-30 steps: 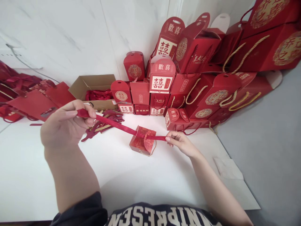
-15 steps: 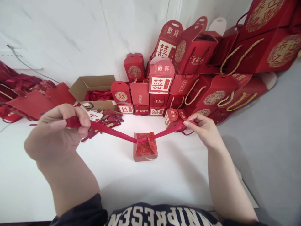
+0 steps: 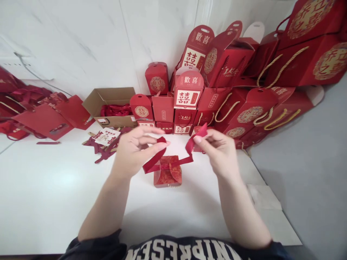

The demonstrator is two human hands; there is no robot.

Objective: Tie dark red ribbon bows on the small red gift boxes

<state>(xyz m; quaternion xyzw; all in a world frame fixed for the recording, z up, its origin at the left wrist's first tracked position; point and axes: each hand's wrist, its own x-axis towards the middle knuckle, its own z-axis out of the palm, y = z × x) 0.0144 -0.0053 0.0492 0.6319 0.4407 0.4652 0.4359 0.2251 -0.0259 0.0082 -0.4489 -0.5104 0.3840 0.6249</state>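
A small red patterned gift box (image 3: pixel 167 178) stands on the white table with its curved top flaps up. Through those flaps runs a red ribbon (image 3: pixel 181 161), slack and bent on both sides. My left hand (image 3: pixel 135 150) pinches one end of the ribbon between thumb and fingers, above and left of the box. To the upper right, my right hand (image 3: pixel 219 146) pinches the other end, whose tip sticks up past the fingers. Both hands are raised off the table and apart from the box.
Red gift boxes (image 3: pixel 188 94) are stacked at the back and right. An open cardboard box (image 3: pixel 108 95) holds red ribbon. Dark red strips and a white card (image 3: pixel 107 138) lie before it. Flat red bags (image 3: pixel 45 119) rest at the left. A grey surface (image 3: pixel 306 162) borders the table.
Both hands have come inward toward the box, still pinching the ribbon ends. The ribbon, stretched nearly straight before, now hangs slack in loops.
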